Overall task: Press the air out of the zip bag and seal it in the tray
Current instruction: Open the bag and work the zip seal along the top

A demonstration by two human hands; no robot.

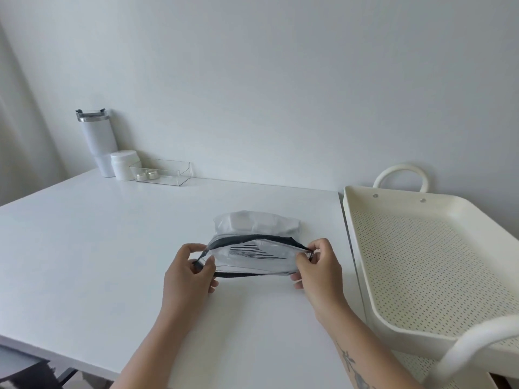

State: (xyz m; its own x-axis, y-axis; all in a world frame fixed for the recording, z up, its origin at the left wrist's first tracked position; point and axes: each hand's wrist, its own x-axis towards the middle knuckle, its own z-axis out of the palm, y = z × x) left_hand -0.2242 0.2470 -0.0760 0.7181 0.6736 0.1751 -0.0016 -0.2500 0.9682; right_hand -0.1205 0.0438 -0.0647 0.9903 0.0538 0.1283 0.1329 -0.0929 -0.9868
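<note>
Your left hand (pixel 188 272) pinches the left end of the zip bag (pixel 254 249); your right hand (pixel 316 266) pinches the right end at the black zip strip (pixel 250 238). The bag's mouth gapes open, striped contents visible inside. The bag sits on the white table (pixel 98 248), not in the tray (pixel 421 248), which stands empty just right of the table. Tumbler (pixel 97 141), white jar (pixel 123 165), clear box (pixel 161 171) at the far wall.

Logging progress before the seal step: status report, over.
Left hand and right hand pinch the zip bag at its mouth ends. Bag open, on the table, not in the tray. Nothing in the way.
</note>
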